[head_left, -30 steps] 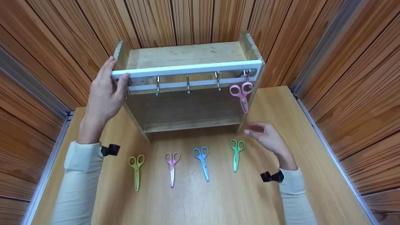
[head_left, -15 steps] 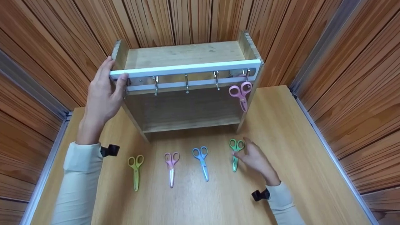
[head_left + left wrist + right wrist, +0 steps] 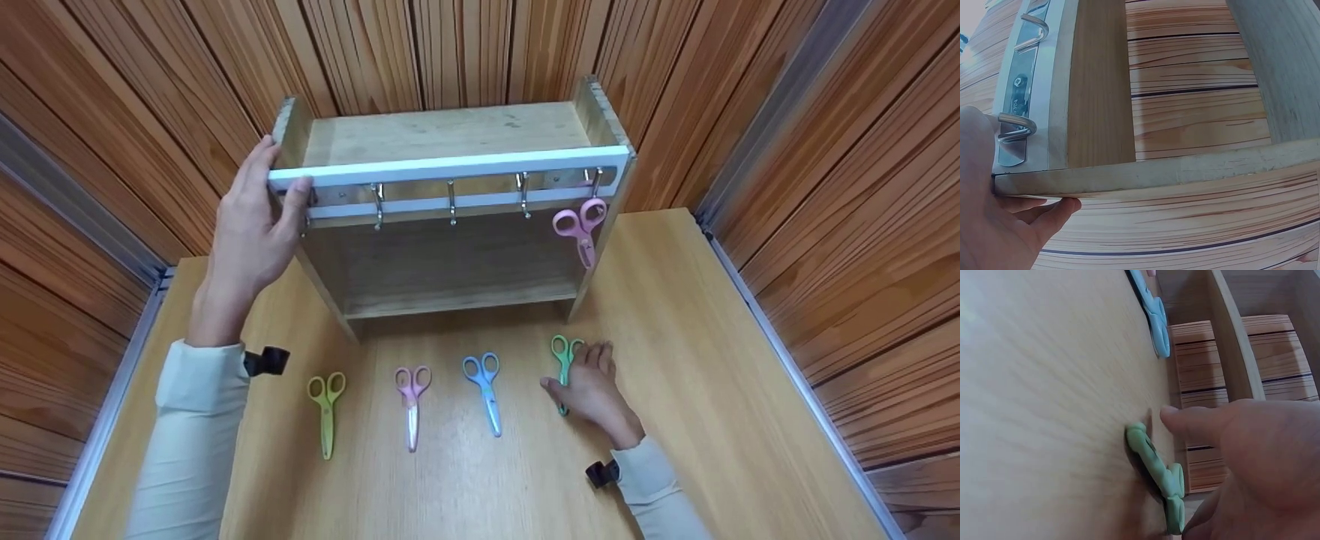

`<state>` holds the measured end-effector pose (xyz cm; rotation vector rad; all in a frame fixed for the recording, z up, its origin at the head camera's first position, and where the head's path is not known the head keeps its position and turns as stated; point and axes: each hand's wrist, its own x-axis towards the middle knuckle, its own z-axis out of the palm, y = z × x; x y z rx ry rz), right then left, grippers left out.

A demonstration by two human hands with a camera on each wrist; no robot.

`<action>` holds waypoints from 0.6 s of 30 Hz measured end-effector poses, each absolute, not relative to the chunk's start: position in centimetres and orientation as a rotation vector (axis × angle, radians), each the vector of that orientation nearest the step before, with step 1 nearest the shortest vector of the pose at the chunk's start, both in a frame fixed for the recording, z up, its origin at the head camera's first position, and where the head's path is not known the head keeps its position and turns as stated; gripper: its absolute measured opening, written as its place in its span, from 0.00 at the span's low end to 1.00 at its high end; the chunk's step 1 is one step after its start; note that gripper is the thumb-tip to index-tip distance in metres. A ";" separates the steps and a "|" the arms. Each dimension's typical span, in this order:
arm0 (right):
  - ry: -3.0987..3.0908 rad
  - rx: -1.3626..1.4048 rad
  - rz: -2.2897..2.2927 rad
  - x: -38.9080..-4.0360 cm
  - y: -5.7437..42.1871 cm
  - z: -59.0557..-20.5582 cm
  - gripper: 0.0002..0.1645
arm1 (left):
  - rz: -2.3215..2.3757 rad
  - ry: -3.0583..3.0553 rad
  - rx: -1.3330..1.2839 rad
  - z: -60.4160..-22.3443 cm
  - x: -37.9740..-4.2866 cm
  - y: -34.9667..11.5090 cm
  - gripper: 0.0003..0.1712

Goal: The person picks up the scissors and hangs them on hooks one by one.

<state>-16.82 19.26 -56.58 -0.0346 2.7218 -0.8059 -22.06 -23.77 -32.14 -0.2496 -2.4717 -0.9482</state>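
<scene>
My left hand [image 3: 251, 229] holds the upper left corner of a small wooden shelf [image 3: 442, 139], thumb at the front and fingers round the side panel [image 3: 1179, 171]. Along the shelf's front runs a white rail [image 3: 450, 160] with several metal hooks. A pair of pink scissors [image 3: 585, 244] hangs by a handle loop from the rightmost hook. Over the green scissors [image 3: 561, 352] on the table is my right hand [image 3: 596, 386], thumb and fingers spread to either side. In the right wrist view the thumb [image 3: 1196, 423] stands apart from the green scissors [image 3: 1154, 464].
Blue scissors [image 3: 486, 390], pink scissors with a pale blade cover [image 3: 412, 394] and yellow-green scissors [image 3: 327, 416] lie in a row left of the green ones. Wood-plank walls [image 3: 465, 52] enclose the table [image 3: 480, 487] at the back and sides.
My right hand has moved down and left from beside the shelf's lower right corner to over the green scissors. The left hand stays at the shelf's corner.
</scene>
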 end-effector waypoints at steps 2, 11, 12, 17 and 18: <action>2.753 -0.040 -0.766 -16.8 19.1 -56.6 0.59 | -0.955 -2.457 -0.259 -32.2 -22.1 -23.8 0.38; 2.904 -0.056 -0.591 -16.5 18.8 -56.9 0.44 | -0.961 -2.438 -0.265 -32.3 -22.1 -23.8 0.38; 2.932 -0.074 -0.566 -16.4 18.9 -56.9 0.41 | -0.959 -2.440 -0.263 -32.3 -22.1 -23.8 0.38; 3.078 -0.217 -0.390 -16.1 19.6 -56.9 0.32 | -0.965 -2.448 -0.256 -32.3 -22.1 -23.7 0.38; 3.100 -0.244 -0.367 -16.0 19.7 -56.9 0.30 | -0.968 -2.449 -0.252 -32.3 -22.1 -23.7 0.38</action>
